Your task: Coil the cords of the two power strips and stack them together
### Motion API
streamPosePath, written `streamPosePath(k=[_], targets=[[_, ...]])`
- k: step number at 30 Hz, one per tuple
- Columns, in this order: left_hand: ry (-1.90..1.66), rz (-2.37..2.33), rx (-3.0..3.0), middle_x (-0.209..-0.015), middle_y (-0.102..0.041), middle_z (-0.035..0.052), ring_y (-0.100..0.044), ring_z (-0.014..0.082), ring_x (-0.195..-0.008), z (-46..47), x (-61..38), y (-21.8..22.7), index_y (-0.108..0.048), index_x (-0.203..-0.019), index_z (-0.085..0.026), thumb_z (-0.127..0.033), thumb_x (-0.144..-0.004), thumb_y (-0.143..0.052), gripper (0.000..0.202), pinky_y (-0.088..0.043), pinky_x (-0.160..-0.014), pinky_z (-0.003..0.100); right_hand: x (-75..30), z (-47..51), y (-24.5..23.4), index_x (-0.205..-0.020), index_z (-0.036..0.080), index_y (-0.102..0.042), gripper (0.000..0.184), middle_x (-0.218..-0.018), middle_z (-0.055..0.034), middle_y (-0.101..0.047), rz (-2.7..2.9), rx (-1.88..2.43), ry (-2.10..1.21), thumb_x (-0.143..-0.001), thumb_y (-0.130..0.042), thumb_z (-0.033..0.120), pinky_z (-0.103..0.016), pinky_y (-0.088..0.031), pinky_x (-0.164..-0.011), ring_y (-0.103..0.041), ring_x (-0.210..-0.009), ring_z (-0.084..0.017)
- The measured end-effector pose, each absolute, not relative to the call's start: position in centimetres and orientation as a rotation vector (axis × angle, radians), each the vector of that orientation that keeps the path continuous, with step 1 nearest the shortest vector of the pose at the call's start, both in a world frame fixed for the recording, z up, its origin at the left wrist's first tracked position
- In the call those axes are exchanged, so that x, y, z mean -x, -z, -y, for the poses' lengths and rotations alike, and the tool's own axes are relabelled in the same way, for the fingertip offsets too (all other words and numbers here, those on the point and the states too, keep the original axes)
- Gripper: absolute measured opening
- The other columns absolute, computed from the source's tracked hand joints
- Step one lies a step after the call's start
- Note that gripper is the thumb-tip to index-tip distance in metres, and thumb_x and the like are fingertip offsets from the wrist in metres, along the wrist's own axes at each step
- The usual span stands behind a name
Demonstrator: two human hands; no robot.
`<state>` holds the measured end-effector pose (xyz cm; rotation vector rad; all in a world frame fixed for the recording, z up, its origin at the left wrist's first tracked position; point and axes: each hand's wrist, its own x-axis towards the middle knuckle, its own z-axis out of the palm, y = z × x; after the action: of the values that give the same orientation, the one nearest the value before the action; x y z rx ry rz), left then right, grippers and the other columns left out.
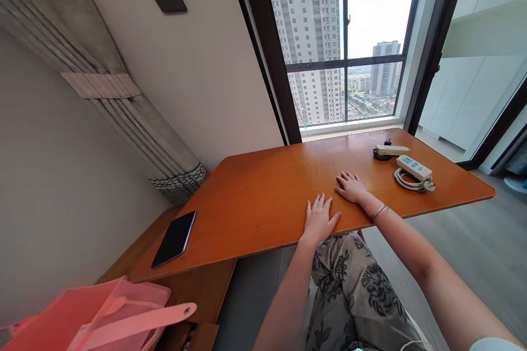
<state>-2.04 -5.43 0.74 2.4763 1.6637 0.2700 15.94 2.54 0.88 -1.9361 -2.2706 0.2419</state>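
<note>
My left hand (319,220) lies flat on the orange-brown wooden table (255,197) near its front edge, fingers apart, holding nothing. Beside it, a little farther in, my right hand (351,186) also rests palm down with spread fingers. A thin bracelet (379,212) circles the right wrist. To the right of that hand sits a white power strip (414,168) with its pale cord (407,182) coiled against it. Just behind it lies a second, yellowish power strip (393,150) with a black cord (381,156). Neither hand touches the strips.
A dark tablet (174,239) lies at the table's left end. Below it, a pink bag (123,312) with a strap stands on a wooden surface. Behind the table are a window (346,63) and a tied grey curtain (135,120). My patterned trousers (349,285) show under the front edge.
</note>
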Motion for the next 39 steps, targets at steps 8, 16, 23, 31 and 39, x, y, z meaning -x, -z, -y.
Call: streamPosePath(k=[8,16,23,31,39], targets=[[-0.253,-1.663,-2.450,-0.164,-0.030,0.0143,-0.024,0.0276,-0.154,5.6,2.0,-1.1,-0.043,-0.152,-0.016,-0.051,-0.099,-0.041,0.064,-0.013,-0.126,0.054,-15.9,-2.5,-0.9,-0.157,0.020,-0.036,0.066,-0.166,-0.0121,-0.027,2.272,1.934,-0.231,-0.101,-0.036,0.055,-0.049,-0.012,-0.124,-0.019,-0.155,-0.029],[-0.265,-1.661,-2.455,-0.164,-0.032,0.0150,-0.025,0.0280,-0.154,5.5,1.9,-1.0,-0.044,-0.151,-0.016,-0.052,-0.099,-0.041,0.064,-0.014,-0.126,0.054,-16.1,-2.7,-0.6,-0.157,0.019,-0.037,0.066,-0.166,-0.0132,-0.027,2.264,1.923,-0.234,-0.101,-0.037,0.055,-0.049,-0.012,-0.124,-0.019,-0.155,-0.029],[-0.301,-1.662,-2.459,-0.163,-0.034,0.0139,-0.026,0.0289,-0.153,5.0,1.9,-0.3,-0.047,-0.149,-0.019,-0.054,-0.098,-0.041,0.062,-0.016,-0.125,0.054,-16.3,-2.8,-0.5,-0.152,0.019,-0.045,0.062,-0.163,-0.0147,-0.034,2.228,1.873,-0.234,-0.100,-0.043,0.052,-0.051,-0.014,-0.123,-0.023,-0.154,-0.030],[-0.345,-1.658,-2.454,-0.162,-0.035,0.0160,-0.027,0.0295,-0.153,4.8,1.7,-0.5,-0.049,-0.147,-0.017,-0.050,-0.097,-0.046,0.060,-0.015,-0.125,0.054,-17.5,-2.7,-0.2,-0.130,0.019,-0.065,0.038,-0.136,-0.0111,-0.065,2.075,1.620,-0.219,-0.095,-0.055,0.030,-0.037,-0.040,-0.111,-0.058,-0.127,-0.024],[-0.362,-1.633,-2.416,-0.162,-0.035,0.0157,-0.027,0.0295,-0.153,4.4,1.4,-0.4,-0.049,-0.147,-0.016,-0.049,-0.096,-0.049,0.060,-0.015,-0.125,0.054,-22.4,-0.4,-1.8,-0.120,0.020,-0.069,0.033,-0.133,-0.0110,-0.065,1.872,1.529,0.085,-0.091,-0.053,0.022,-0.047,-0.035,-0.111,-0.055,-0.126,-0.029]])
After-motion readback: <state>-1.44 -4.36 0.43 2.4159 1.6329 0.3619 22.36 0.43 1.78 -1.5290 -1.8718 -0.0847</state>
